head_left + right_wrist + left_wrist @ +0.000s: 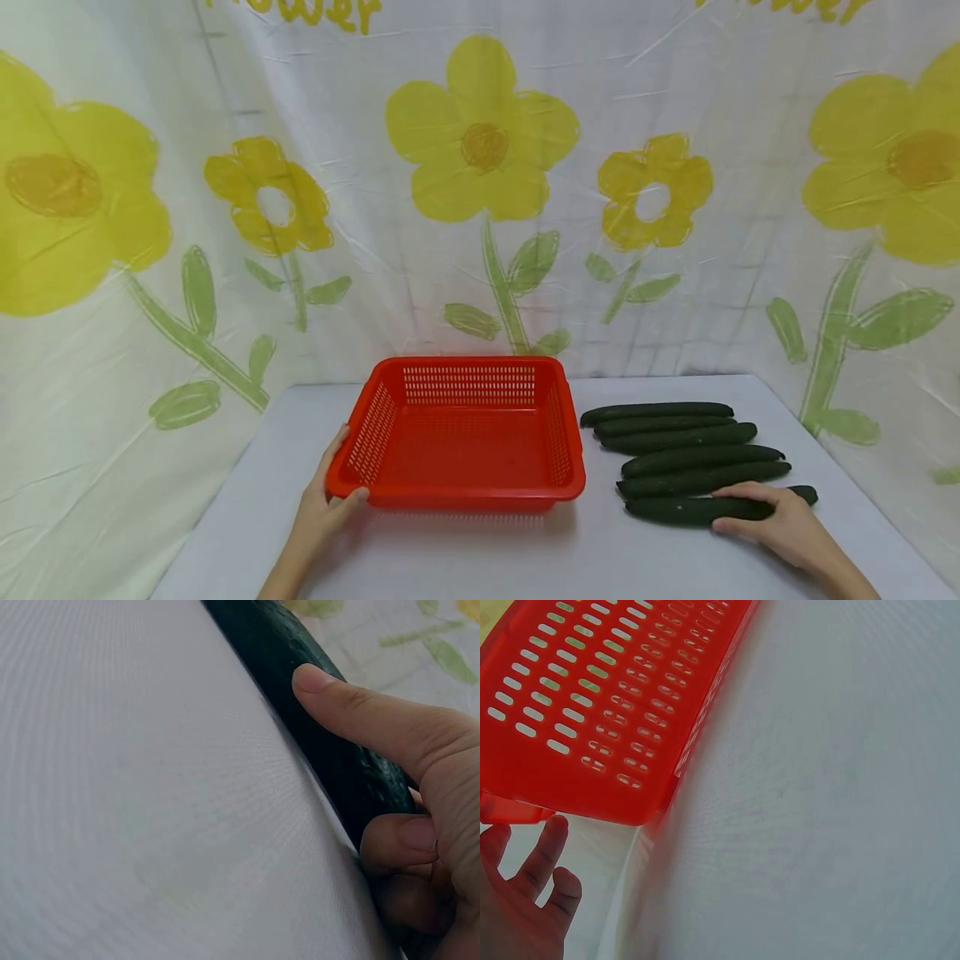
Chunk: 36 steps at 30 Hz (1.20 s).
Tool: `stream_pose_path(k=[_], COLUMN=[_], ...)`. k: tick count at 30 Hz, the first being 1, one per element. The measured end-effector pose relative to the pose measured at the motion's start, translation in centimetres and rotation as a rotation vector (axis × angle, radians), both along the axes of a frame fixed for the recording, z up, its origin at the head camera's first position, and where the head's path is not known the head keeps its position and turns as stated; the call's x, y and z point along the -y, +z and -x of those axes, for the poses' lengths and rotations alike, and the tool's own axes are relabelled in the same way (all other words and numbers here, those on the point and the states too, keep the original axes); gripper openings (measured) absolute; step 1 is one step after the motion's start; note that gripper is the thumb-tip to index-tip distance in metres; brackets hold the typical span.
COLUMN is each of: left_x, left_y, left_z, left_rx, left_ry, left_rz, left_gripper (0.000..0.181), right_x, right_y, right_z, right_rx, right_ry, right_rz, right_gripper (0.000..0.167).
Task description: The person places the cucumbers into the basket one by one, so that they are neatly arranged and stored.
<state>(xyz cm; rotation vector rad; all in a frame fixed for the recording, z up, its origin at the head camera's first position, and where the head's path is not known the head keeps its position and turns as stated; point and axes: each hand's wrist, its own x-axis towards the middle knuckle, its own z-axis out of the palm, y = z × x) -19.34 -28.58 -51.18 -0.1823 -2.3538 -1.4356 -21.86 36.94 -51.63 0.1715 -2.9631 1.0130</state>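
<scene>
A red plastic basket (457, 496) with slotted sides stands on the white table. At its front left corner my left hand (318, 512) holds the rim, thumb along the front and fingers on the left side. The left wrist view shows the fingers (544, 859) by the basket's rim. To the right lie several dark green cucumbers (693, 481), roughly side by side. My right hand (787, 525) grips the nearest cucumber (667, 510) near its right end. In the right wrist view, that cucumber (274, 667) lies between the thumb and curled fingers, still against the tabletop.
The white tabletop (600, 558) runs under the basket and cucumbers. Behind it hangs a white curtain (360, 275) with yellow flowers, which also borders the table's left and right sides.
</scene>
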Motion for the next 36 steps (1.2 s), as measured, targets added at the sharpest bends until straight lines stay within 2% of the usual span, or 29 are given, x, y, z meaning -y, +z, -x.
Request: stream_pose_path(k=[12, 22, 29, 36], left_x=[-0.2, -0.1, -0.1, 0.0], left_y=[-0.1, 0.3, 0.6, 0.2], left_z=[0.4, -0.2, 0.3, -0.2], left_rx=[-0.018, -0.026, -0.012, -0.032], left_ry=[-0.014, 0.001, 0.006, 0.003], left_rz=[0.011, 0.025, 0.041, 0.041], left_gripper=[0.095, 0.094, 0.094, 0.094], right_x=[-0.2, 0.6, 0.9, 1.1], right_y=[0.1, 0.7, 1.3, 1.2], right_z=[-0.3, -0.3, 0.2, 0.0], right_rx=[-0.038, -0.082, -0.13, -0.099], right_ry=[-0.004, -0.008, -0.019, -0.025], right_rz=[0.013, 0.016, 0.02, 0.025], right_gripper=[0.035, 0.035, 0.036, 0.037])
